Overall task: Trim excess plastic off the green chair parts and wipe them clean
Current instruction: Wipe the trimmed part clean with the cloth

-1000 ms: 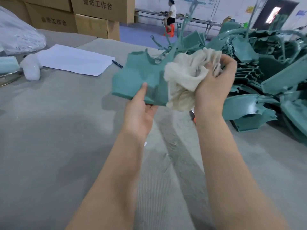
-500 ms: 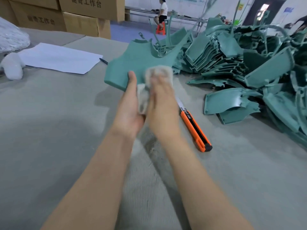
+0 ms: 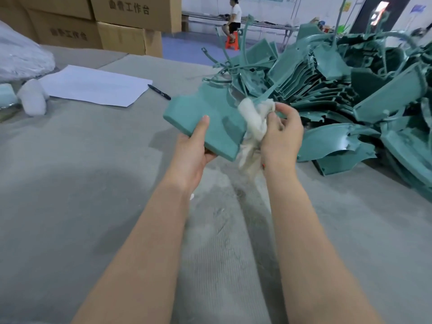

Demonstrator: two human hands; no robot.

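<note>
My left hand [image 3: 194,148] holds a flat green chair part [image 3: 205,118] above the table, thumb on its top face and fingers underneath its near edge. My right hand [image 3: 280,134] grips a crumpled off-white cloth [image 3: 254,120] against the part's right edge. The cloth's loose end hangs down below the part. A big heap of green chair parts [image 3: 350,90] fills the right side of the table. The orange knife is hidden behind my right hand and the cloth.
The grey felt-covered table [image 3: 81,183] carries a white sheet of paper [image 3: 93,86] and a black pen [image 3: 159,91] at the back left. A white bundle [image 3: 32,99] and a clear plastic bag [image 3: 21,57] lie far left. Cardboard boxes [image 3: 121,22] stand behind. A person sits in the background.
My right hand has slid the cloth from the near middle of the part to its right edge. The part has tilted flatter, and the knife has gone out of sight.
</note>
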